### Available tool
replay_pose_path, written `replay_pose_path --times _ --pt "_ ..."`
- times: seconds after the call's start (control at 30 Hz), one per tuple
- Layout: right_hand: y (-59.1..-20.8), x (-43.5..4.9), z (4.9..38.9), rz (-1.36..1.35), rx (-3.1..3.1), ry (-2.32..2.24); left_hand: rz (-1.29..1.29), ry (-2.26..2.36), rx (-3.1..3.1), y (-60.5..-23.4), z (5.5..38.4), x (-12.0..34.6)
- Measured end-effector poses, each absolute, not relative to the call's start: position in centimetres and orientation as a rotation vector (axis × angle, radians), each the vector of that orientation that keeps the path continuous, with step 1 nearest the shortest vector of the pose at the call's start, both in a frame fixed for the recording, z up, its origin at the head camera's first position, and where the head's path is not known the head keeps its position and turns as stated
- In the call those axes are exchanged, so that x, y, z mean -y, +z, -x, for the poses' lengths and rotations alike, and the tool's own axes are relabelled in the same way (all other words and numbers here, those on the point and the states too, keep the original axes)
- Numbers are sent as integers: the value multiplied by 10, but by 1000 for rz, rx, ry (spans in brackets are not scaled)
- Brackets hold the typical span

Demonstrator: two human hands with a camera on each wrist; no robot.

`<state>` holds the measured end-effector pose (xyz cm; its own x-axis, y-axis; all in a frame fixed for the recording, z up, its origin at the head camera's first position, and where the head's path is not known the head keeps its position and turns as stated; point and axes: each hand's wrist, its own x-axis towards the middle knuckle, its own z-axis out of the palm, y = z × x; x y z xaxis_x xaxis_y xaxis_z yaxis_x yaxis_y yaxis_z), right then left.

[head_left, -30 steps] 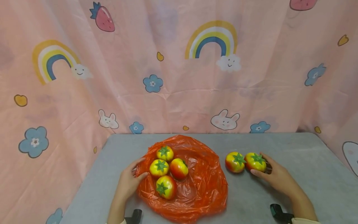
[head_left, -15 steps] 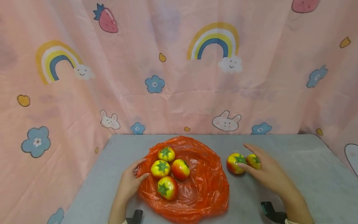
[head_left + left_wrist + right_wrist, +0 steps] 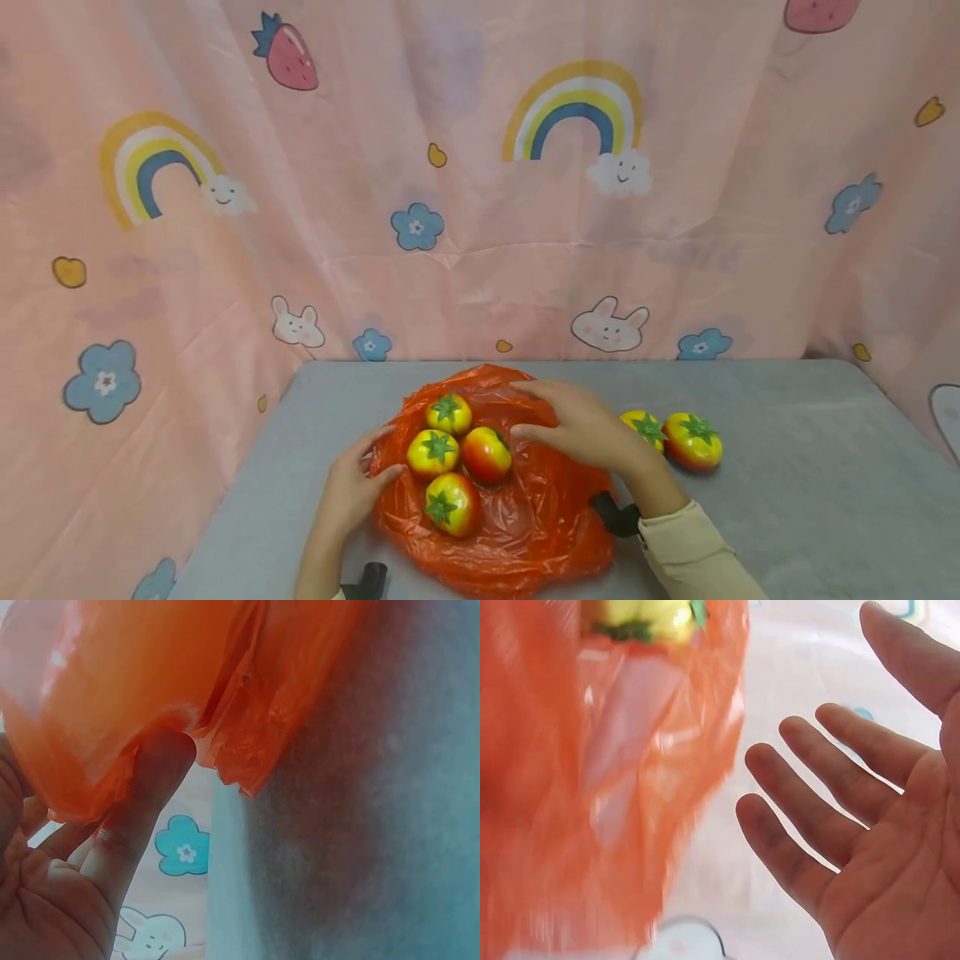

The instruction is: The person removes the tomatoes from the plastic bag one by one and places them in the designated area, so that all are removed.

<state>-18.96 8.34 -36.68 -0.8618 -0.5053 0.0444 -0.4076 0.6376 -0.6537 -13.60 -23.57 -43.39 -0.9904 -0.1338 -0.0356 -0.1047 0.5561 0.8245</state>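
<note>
An orange plastic bag (image 3: 547, 517) lies spread on the table in the head view. Several yellow-red tomatoes with green star-shaped tops, such as this tomato (image 3: 452, 505), sit on its left half. My left hand (image 3: 348, 483) holds the bag's left edge, thumb and fingers either side of the film; in the left wrist view the bag (image 3: 150, 675) partly hides the fingers. Over the bag's right half is my right hand (image 3: 581, 425), fingers spread and holding nothing. The right wrist view shows its open palm beside the bag (image 3: 667, 765). To its right, two tomatoes (image 3: 693, 442) touch side by side.
The grey table (image 3: 810, 500) extends right of the two tomatoes, its far edge against a pink curtain (image 3: 480, 275) printed with rainbows and flowers. Dark wrist mounts (image 3: 618, 515) stick out at both wrists.
My right hand has let go of the rightmost tomato, passed leftward over the pair and come above the bag. That tomato stays beside its neighbour. The left hand stays at the bag's edge.
</note>
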Motion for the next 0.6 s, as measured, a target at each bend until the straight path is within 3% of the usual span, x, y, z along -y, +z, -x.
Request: replay_pose_path --times 0.27,0.6 --pt "-390 -49 200 759 -2615 -1067 -212 -1450 2751 -434 135 235" --pt "-421 -39 201 634 -2543 -1086 -209 -1438 2744 -434 136 235"
